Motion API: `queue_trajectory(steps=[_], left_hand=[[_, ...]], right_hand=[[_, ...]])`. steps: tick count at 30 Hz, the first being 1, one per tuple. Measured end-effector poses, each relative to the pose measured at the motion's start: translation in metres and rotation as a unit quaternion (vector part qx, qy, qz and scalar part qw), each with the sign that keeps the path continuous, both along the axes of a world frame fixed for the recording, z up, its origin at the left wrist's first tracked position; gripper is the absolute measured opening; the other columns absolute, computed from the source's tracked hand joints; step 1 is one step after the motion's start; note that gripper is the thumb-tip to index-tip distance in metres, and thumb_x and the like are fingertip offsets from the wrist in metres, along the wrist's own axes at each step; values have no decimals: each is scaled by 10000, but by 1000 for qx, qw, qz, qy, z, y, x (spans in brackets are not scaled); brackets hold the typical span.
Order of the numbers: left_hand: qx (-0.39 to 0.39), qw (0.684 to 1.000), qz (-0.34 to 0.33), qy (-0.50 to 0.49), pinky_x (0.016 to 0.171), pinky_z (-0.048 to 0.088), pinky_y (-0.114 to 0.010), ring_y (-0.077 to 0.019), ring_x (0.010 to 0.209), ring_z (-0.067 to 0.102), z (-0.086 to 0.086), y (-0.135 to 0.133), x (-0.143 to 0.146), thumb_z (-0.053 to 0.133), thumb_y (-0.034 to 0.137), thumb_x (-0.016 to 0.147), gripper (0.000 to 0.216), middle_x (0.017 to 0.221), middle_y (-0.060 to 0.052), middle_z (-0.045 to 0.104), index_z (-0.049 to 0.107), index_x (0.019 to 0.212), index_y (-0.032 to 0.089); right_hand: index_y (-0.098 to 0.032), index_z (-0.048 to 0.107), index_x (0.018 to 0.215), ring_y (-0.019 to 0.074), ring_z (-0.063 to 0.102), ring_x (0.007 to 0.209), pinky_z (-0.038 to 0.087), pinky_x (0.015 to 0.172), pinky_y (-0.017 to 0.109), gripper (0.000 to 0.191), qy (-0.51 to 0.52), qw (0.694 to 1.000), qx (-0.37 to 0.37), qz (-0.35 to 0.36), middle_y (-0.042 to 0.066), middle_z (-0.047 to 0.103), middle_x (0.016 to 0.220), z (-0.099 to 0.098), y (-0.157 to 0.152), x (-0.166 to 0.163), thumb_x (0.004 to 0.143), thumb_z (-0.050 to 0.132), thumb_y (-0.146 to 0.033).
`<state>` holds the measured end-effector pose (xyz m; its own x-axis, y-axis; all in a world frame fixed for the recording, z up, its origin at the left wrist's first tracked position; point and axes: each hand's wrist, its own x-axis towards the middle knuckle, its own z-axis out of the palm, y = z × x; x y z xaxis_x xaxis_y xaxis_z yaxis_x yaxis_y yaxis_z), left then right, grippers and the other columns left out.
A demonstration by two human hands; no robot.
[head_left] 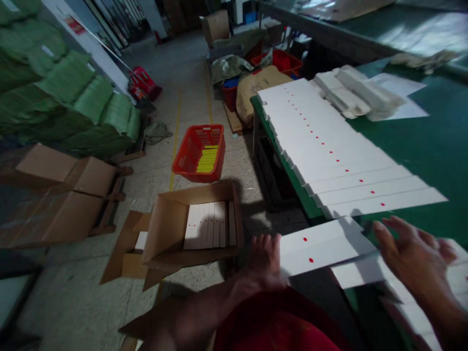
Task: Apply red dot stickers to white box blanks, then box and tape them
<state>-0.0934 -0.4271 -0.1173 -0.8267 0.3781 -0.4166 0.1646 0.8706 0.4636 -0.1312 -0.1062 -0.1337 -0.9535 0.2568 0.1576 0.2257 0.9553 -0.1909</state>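
Observation:
My left hand (pixel 263 256) is closed round the near left end of two long white boxes (pixel 325 246) lying side by side, each with a red dot. They reach out past the green table's edge. My right hand (pixel 413 246) hovers by their other end with its fingers apart, and nothing shows in it. Beyond them, a long row of similar white boxes (pixel 340 151) with red dots lies on the green table (pixel 435 146). More white boxes (pixel 360 270) lie below and beside my right hand, partly hidden by it.
An open cardboard box (pixel 168 217) on the floor at the left holds several white boxes. Behind it stands a red plastic crate (pixel 183 163) with yellow pieces inside. Cardboard cartons (pixel 69 214) and green wrapped bales (pixel 69 92) are stacked at far left. Bundles (pixel 341 92) lie on the table.

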Motion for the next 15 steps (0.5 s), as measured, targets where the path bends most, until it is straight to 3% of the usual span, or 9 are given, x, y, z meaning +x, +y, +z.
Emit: queue_trajectory(steps=[4, 8, 11, 13, 15], left_hand=[[-19, 993, 107, -41, 1043, 322, -421, -321, 1160, 462, 32, -120, 51, 697, 365, 513, 977, 1303, -112, 512, 340, 1411, 220], [-85, 955, 272, -78, 1073, 321, -360, -296, 1246, 443, 46, -232, 88, 668, 275, 528, 915, 1359, -77, 502, 360, 1389, 233], [-87, 931, 347, -74, 1043, 362, -338, -265, 1219, 484, 24, -290, 87, 673, 250, 549, 853, 1330, -73, 530, 383, 1349, 196], [-66, 919, 382, -73, 999, 398, -314, -237, 1178, 522, -7, -309, 70, 688, 241, 576, 787, 1282, -51, 567, 411, 1312, 195], [-50, 908, 407, -88, 929, 437, -281, -215, 1111, 567, -44, -312, 45, 709, 217, 590, 706, 1200, -30, 616, 467, 1252, 194]], right_hand=[[-202, 604, 1109, 370, 550, 1083, 335, 1002, 539, 568, 80, 993, -11, 82, 154, 657, 1059, 26, -98, 7, 861, 307, -618], [-200, 568, 1103, 329, 568, 1052, 411, 907, 502, 477, -6, 979, -112, 168, 126, 667, 1050, 3, -183, 3, 869, 359, -559], [-200, 554, 1103, 289, 593, 1015, 463, 874, 441, 413, -77, 957, -206, 190, 113, 675, 1031, -31, -232, 1, 871, 401, -506], [-204, 563, 1076, 271, 611, 987, 488, 860, 416, 377, -120, 942, -246, 196, 107, 683, 1007, -52, -261, 2, 866, 411, -478], [-203, 571, 1058, 268, 622, 972, 506, 843, 411, 363, -149, 933, -264, 193, 104, 691, 984, -71, -284, 3, 856, 415, -461]])
